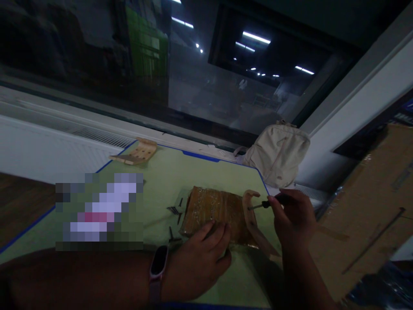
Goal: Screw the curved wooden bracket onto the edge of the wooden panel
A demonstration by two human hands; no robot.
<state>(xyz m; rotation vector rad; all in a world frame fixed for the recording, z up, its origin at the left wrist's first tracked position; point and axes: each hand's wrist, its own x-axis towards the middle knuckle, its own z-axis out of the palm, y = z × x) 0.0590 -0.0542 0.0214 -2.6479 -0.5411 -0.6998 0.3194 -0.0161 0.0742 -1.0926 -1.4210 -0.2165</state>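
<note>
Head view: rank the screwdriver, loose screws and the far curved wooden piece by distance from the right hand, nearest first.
1. screwdriver, held in the right hand.
2. loose screws, on the mat, to its left.
3. far curved wooden piece, mat's far left corner.

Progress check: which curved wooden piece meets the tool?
The pale curved piece against the brown panel, at the right hand's dark-handled tool; the other lies far-left.

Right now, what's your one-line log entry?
left hand: on wooden panel | right hand: holding screwdriver at curved wooden piece | screws: loose on mat
</note>
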